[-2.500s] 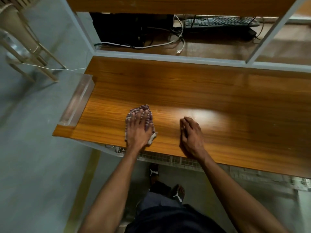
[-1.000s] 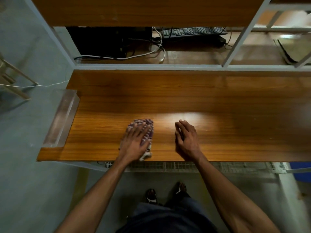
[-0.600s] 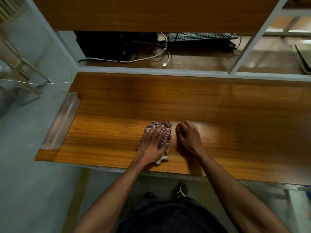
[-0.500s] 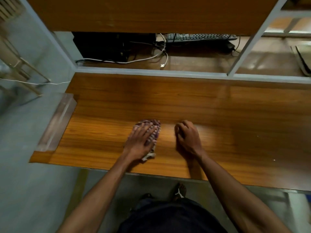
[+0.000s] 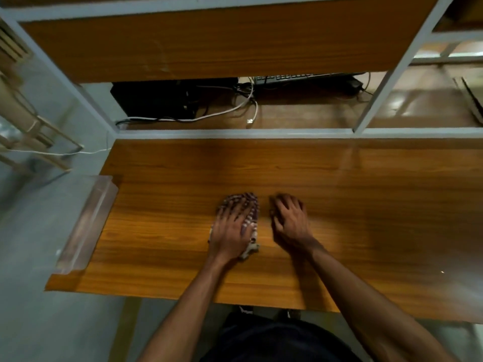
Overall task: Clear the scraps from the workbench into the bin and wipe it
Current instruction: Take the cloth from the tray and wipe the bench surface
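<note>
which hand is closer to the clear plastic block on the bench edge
Left. The left hand, pressing the cloth, lies nearer the clear block; the right hand rests further right, beyond the cloth.
</note>
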Available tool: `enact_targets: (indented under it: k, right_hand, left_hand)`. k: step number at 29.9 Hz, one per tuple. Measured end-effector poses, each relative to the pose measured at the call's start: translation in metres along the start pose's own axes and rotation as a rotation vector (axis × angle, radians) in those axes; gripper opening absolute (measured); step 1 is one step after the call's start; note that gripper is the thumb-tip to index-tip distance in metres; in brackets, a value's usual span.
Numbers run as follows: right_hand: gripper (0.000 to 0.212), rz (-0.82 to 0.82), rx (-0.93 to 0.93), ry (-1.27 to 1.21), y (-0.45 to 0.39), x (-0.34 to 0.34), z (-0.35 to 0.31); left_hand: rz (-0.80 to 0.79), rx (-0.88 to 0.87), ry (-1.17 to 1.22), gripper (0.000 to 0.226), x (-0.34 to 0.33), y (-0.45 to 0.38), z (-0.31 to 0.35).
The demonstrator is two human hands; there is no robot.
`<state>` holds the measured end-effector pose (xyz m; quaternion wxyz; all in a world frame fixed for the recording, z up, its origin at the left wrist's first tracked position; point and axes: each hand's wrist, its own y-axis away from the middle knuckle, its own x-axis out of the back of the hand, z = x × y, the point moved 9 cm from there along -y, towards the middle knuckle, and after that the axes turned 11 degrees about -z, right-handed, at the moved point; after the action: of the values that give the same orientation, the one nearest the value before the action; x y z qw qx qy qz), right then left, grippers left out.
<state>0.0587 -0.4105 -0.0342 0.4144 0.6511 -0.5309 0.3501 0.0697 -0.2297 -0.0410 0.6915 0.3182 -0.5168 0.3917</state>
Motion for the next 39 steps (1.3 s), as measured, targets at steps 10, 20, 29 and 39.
enact_targets:
  k: [10,20,29,39]
  right_hand:
    - [0.052,-0.017,-0.048,0.0,-0.026,0.019,0.001]
    - [0.054,0.0,-0.032,-0.091,-0.027,0.011,0.003]
    - [0.05,0.044,-0.009,0.015,-0.038,0.018,0.007]
    - [0.048,0.043,0.022,-0.004,-0.042,0.03,0.008]
  left_hand:
    - [-0.045,0.214,0.006,0.061,0.003,-0.085,-0.033]
    - [-0.103,0.069,0.033,0.062,0.029,-0.117,-0.113]
    - [-0.141,0.003,0.014,0.062,-0.002,-0.143,-0.015]
    - [-0.096,0.055,0.058,0.065,0.033,-0.157,-0.1]
